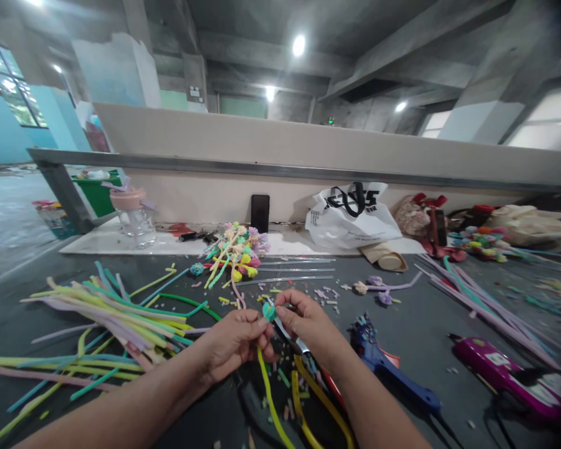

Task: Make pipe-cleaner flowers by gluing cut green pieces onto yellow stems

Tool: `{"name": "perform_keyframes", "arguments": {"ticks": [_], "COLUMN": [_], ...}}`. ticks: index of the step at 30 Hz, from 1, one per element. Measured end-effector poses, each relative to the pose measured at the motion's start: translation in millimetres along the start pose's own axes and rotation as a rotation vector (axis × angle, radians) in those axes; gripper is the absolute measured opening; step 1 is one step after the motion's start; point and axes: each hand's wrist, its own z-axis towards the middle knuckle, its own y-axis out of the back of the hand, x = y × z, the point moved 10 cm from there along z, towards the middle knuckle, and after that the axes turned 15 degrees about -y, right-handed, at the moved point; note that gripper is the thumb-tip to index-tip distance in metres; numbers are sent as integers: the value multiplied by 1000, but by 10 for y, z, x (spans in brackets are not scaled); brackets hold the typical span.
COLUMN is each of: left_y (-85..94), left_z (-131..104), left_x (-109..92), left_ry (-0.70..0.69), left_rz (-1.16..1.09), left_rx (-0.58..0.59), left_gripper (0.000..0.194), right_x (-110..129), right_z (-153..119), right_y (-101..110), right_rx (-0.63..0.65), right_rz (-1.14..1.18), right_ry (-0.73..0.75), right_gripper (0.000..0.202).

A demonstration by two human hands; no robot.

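Note:
Between the fingertips of both hands is a small teal pipe-cleaner flower [268,311], its yellow-green stem [270,396] hanging down. My left hand [236,343] pinches it from the left, just at the base. From the right, thumb and forefinger of my right hand [308,321] are closed on the flower's edge. Below my hands lie yellow-handled pliers [327,402], their far end partly hidden by my right hand. Beyond, finished-looking pipe-cleaner flowers [236,249] form a colourful bunch.
Loose pipe cleaners [116,318] spread across the left. A blue glue gun [397,377] and a purple glue gun [505,371] lie right. Clear glue sticks [294,270], small purple flowers [384,293], a phone [260,213], a glass jar [138,227] and a white bag [350,218] are farther back.

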Motion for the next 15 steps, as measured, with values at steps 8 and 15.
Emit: {"name": "perform_keyframes", "arguments": {"ticks": [8, 15], "left_y": [-34, -103], "left_z": [-8, -44], "left_x": [4, 34], "left_ry": [20, 78], "left_rz": [-9, -101], "left_rx": [7, 46], "left_gripper": [19, 19], "right_x": [133, 52], "right_z": [-39, -16], "right_y": [20, -16], "right_rx": [-4, 87], "right_rz": [-82, 91], "right_ry": [134, 52], "right_gripper": [18, 24]}}
